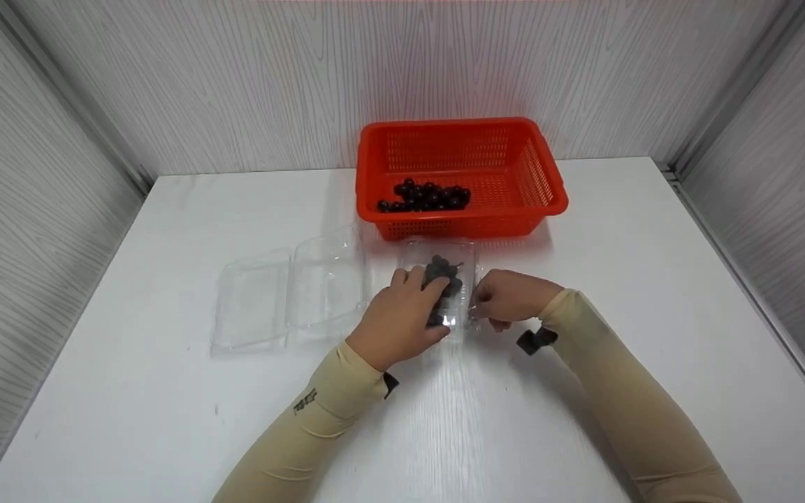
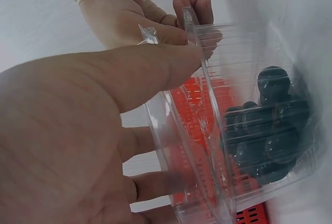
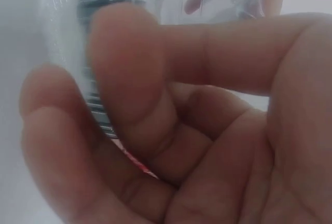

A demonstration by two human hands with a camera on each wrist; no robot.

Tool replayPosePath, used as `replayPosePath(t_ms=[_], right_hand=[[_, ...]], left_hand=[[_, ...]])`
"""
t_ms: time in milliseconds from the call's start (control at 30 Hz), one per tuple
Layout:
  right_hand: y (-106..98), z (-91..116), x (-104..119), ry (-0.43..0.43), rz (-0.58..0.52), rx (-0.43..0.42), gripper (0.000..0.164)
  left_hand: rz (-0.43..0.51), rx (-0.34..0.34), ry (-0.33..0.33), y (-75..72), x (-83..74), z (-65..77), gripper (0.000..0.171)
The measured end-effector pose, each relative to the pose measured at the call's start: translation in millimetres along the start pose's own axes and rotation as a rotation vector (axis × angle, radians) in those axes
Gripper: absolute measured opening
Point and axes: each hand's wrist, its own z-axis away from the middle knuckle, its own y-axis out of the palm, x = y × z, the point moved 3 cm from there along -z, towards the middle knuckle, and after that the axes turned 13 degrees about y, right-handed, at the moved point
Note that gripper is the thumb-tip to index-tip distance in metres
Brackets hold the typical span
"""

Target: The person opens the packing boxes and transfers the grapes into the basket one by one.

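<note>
A clear plastic clamshell container (image 1: 467,262) with dark grapes (image 2: 282,143) inside stands before me, its lid folded over. My left hand (image 1: 402,318) lies across its top from the left, fingers spread over the lid and thumb along the near side. In the left wrist view, the thumb (image 2: 150,68) presses at the plastic rim. My right hand (image 1: 514,297) is at the container's right edge and pinches it with curled fingers. Those fingers (image 3: 124,53) fill much of the right wrist view and partly hide the plastic.
A red basket (image 1: 462,225) holding more dark grapes (image 1: 430,197) stands right behind the container. Left of my hands, another clear clamshell (image 1: 252,300) lies opened out on the white table (image 1: 130,419). Wood-grain panels (image 1: 235,84) rise behind and at both sides.
</note>
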Motion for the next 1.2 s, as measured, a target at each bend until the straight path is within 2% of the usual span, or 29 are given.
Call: replayPosePath(t_ms=[200, 300, 400, 567, 733, 867, 1033, 1200], right_hand=[[-0.6, 0.1, 0.1, 0.024, -0.023, 0.005, 0.021], [-1.6, 0.2, 0.5, 0.023, -0.017, 0.005, 0.021], [-2.0, 0.0, 1.4, -0.002, -0.008, 0.007, 0.022], [-2.1, -0.2, 2.2, -0.044, -0.018, 0.013, 0.024], [-0.3, -1.2, -0.8, -0.025, -0.014, 0.016, 0.023], [0.6, -0.8, -1.9, -0.004, -0.004, 0.015, 0.022], [-1.6, 1.0, 0.0, -0.017, 0.005, 0.008, 0.021], [-2.0, -0.7, 1.6, -0.033, -0.003, 0.021, 0.022]], left_hand=[[0.023, 0.023, -0.019, -1.4, 0.7, -0.2, 0.061], [0.022, 0.004, -0.015, -3.1, 0.2, -0.8, 0.060], [0.004, -0.021, -0.003, -5.2, -0.9, -1.4, 0.059], [-0.022, -0.006, -0.012, -6.2, -2.5, -2.5, 0.059], [-0.051, -0.015, -0.015, -3.1, -7.2, -3.6, 0.057], [-0.067, -0.016, -0.002, 0.6, -14.0, -8.2, 0.066], [-0.070, -0.019, 0.056, 6.5, -25.5, -18.3, 0.079], [-0.066, -0.037, 0.064, 11.9, -31.9, -25.2, 0.074]])
